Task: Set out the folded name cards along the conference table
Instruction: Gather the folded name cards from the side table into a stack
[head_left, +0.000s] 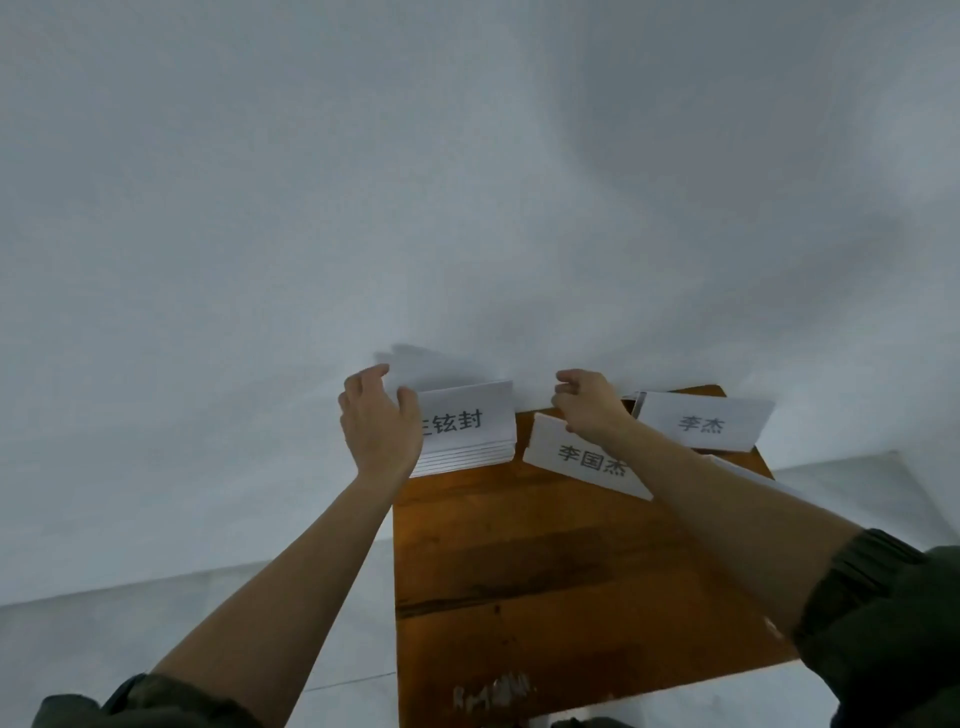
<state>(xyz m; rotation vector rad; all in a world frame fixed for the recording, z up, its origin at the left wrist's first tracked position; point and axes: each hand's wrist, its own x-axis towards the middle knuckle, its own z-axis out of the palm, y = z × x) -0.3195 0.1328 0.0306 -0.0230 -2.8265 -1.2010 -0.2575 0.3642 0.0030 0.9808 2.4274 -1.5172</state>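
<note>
Our left hand (379, 421) clamps the card stack (467, 434) at 11 o'clock as supply, while our right hand (592, 405) pinches 1 loose card (582, 462) at 12, likely to seat it.

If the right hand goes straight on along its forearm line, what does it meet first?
Probably the white wall, just past the upper right corner of the stack of name cards. The right hand, pinching the 李国杰 card, might brush that corner; depth is unclear.
</note>
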